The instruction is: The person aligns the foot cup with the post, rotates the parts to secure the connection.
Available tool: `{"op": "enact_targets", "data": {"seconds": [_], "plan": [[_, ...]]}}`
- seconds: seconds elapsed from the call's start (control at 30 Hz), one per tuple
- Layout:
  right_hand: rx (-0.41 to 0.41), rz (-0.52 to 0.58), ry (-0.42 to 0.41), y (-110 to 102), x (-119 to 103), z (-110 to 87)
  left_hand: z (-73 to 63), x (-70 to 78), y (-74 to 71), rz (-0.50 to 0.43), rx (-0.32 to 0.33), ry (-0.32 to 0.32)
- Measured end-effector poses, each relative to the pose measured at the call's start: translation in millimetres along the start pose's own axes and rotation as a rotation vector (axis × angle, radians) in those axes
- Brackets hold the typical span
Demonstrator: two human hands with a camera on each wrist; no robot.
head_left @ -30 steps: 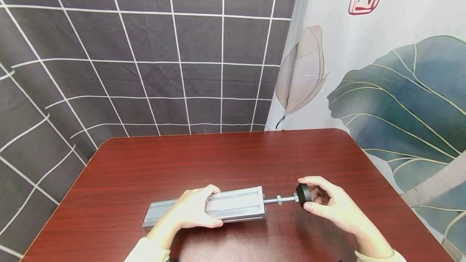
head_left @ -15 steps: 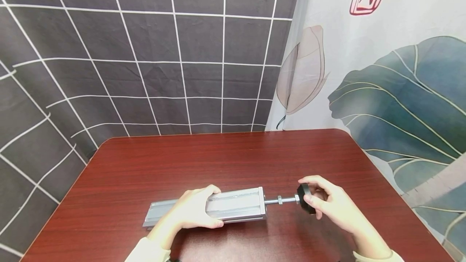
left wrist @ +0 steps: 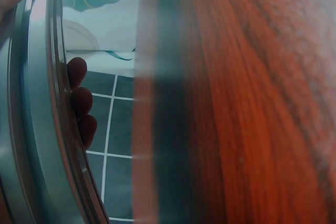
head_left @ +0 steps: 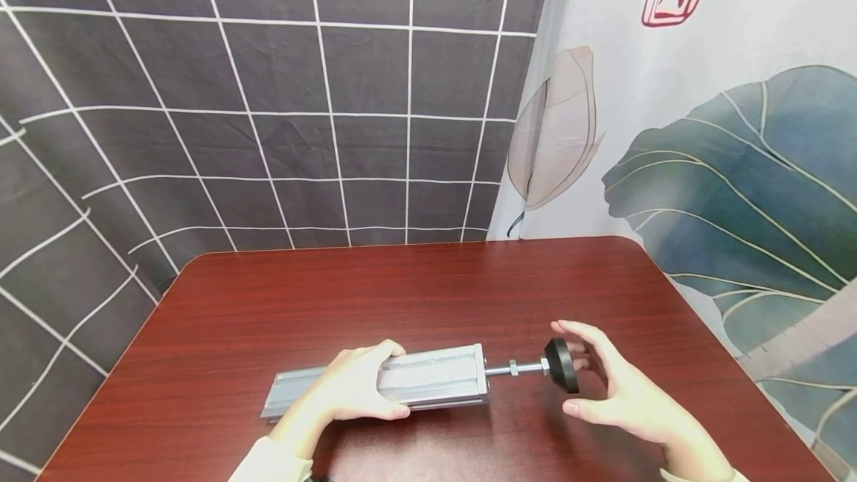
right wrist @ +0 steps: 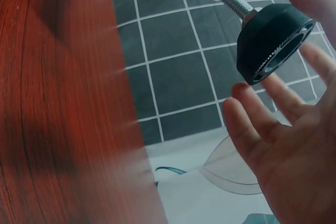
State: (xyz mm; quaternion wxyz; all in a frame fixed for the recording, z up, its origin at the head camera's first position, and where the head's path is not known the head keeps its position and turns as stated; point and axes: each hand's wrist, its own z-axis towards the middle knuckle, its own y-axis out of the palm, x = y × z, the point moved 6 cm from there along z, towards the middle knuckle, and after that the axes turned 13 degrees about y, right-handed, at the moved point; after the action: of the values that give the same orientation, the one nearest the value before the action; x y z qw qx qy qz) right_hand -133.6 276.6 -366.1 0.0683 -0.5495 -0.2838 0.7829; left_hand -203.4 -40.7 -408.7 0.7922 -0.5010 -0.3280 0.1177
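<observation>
My left hand [head_left: 358, 387] grips a silver aluminium profile [head_left: 438, 374] across its middle, thumb on the near side. In the left wrist view, curled fingertips [left wrist: 81, 102] show along the profile's far edge, with a gap between it and the table. From the profile's right end plate sticks a threaded rod [head_left: 532, 367] with a hex nut [head_left: 513, 368] partway along. A black levelling foot [head_left: 561, 366] caps the rod's outer end, tilted. Around this foot, my right hand [head_left: 632, 396] is spread, thumb and index finger standing apart from its rim; its hollow underside faces the palm.
The red-brown wooden table [head_left: 402, 288] stretches behind and around the profile. Beyond its back edge hang a dark grey cloth with white grid lines [head_left: 368, 140] and, to the right, a white curtain [head_left: 623, 95] printed with leaves.
My right hand has let go of the black foot, its thumb and fingers spreading away from the rim. The foot has turned a little on the rod. My left hand and the profile stay put.
</observation>
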Motion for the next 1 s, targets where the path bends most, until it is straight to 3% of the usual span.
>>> {"op": "enact_targets", "data": {"seconds": [0.17, 0.23, 0.37, 0.53, 0.6, 1.0], "plan": [[-0.001, 0.044, -0.171, 0.0, -4.9, -0.8, 0.2, -0.2, 0.5, 0.003, -0.004, -0.004], [0.001, 0.056, -0.181, -0.5, -5.1, -1.1, 0.2, 0.4, 0.5, 0.001, -0.007, -0.005], [0.015, 0.053, -0.097, -1.9, -3.5, -0.5, 0.2, 2.1, -0.4, -0.003, -0.012, -0.008], [0.097, -0.019, 0.077, -6.2, -0.3, 0.7, 0.6, 5.1, -1.7, -0.010, -0.013, -0.003], [0.119, -0.033, 0.108, -6.8, -0.4, 1.9, 0.6, 6.0, -1.5, -0.011, -0.013, 0.001], [0.119, 0.045, 0.135, -4.8, -2.3, 6.1, 1.0, 4.4, -0.3, -0.001, 0.001, 0.006]]}}
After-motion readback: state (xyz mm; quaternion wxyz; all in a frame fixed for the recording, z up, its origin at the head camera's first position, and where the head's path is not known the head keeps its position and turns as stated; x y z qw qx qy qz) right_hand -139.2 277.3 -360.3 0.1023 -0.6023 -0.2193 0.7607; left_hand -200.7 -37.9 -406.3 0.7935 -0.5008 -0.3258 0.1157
